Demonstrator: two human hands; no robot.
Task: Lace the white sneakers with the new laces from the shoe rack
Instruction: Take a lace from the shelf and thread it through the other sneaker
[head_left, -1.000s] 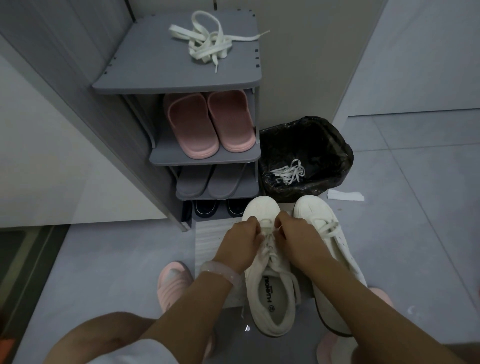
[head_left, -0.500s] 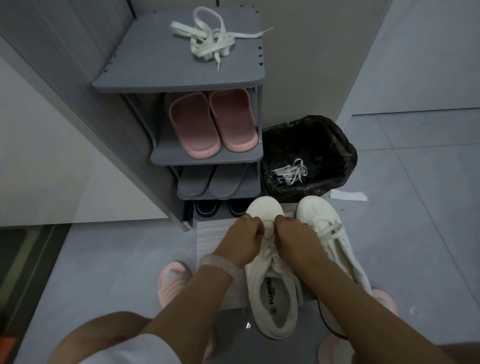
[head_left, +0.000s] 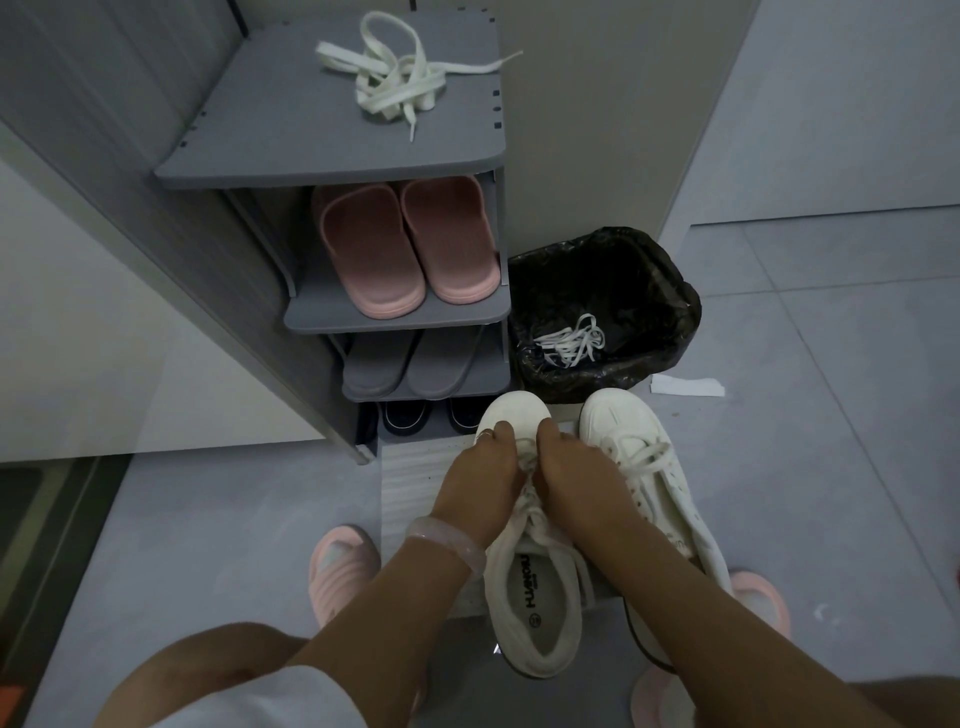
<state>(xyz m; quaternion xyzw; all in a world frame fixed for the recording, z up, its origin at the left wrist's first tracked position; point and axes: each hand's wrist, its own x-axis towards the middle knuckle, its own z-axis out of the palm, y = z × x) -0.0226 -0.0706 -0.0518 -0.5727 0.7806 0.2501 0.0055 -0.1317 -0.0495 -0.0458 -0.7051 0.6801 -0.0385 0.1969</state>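
The left white leather sneaker (head_left: 524, 587), laid lengthwise on a pale mat (head_left: 410, 478) with its toe pointed at the grey plastic shoe rack (head_left: 332, 156), is gripped at its laces by the left hand (head_left: 483, 467) and right hand (head_left: 566, 467), held close together, while wide cream laces (head_left: 400, 83) are left on the rack's top.

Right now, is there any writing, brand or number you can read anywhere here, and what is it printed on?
"HUANQIU", as best it reads: dark print on the insole of the left white lace-up sneaker.
A small circled number below it: too small to read.
The white paper slip on the floor: no writing shows.
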